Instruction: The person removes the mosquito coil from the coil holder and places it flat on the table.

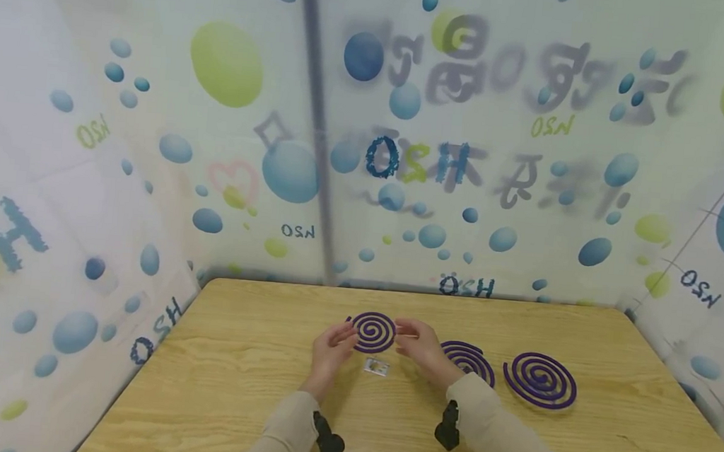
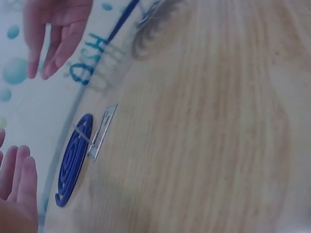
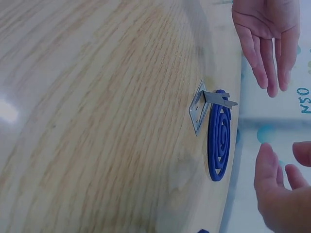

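Both hands, the left hand (image 1: 332, 344) and right hand (image 1: 419, 344), are hovering with fingers apart beside the purple spiral mosquito coil (image 1: 373, 331) sitting mounted on its small metal stand (image 1: 377, 367) near the wooden surface's (image 1: 229, 372) far edge, two coils (image 1: 540, 379) waiting rightward.

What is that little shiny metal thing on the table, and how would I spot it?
On the light wooden table, find the three purple spiral coils. The small flat silver metal stand lies just in front of the leftmost coil, between the person's two hands. Unlike the round purple coils, it is squarish, shiny, with an upright prong.
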